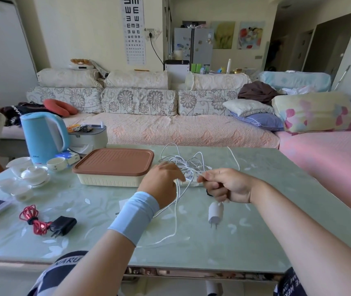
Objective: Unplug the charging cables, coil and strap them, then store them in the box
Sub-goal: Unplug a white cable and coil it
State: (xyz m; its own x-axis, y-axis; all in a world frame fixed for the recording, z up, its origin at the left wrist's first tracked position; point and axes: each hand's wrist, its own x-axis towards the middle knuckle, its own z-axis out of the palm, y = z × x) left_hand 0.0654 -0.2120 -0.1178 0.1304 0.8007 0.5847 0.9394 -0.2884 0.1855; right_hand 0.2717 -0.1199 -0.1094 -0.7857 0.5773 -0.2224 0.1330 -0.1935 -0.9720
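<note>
While the right hand (228, 184) pinches the white cable (176, 210) above its dangling charger (215, 212), the left hand (161, 182) grips the slack beside the lidded box (114, 167). Coiling time, I'd say: next come even loops, then a strap.

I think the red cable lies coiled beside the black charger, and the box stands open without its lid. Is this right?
Only partly. In the head view the box is closed, with its brown lid on it. The red cable does lie coiled beside the black charger.
</note>
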